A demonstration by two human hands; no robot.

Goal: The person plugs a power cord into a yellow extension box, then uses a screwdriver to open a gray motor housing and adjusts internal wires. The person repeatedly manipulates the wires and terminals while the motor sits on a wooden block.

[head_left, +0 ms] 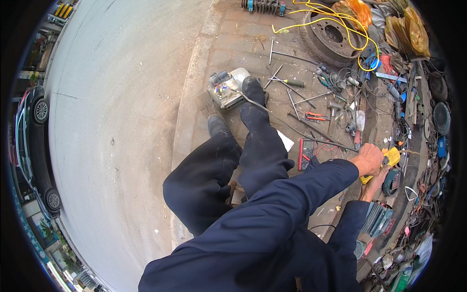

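Note:
My left hand (367, 158) is closed at the end of a long dark cable (311, 138), just over a yellow tool (392, 156). My right hand (374, 182) grips the yellow tool from below; its fingers are partly hidden. The cable runs back to a worn pale metal unit (224, 97) beside my shoes. Left of my hands lies a red-edged multimeter (306, 154) with thin red leads. A round green-rimmed object (391, 182) is just right of my right hand.
T-handle wrenches (292, 54), pliers (316, 117) and a rusty wheel rim (316, 41) with yellow hose (362, 48) lie ahead. Heaped scrap and tools (421, 185) line the right. A finned device (374, 219) sits near my right arm. A dark car (39, 146) stands across the pavement.

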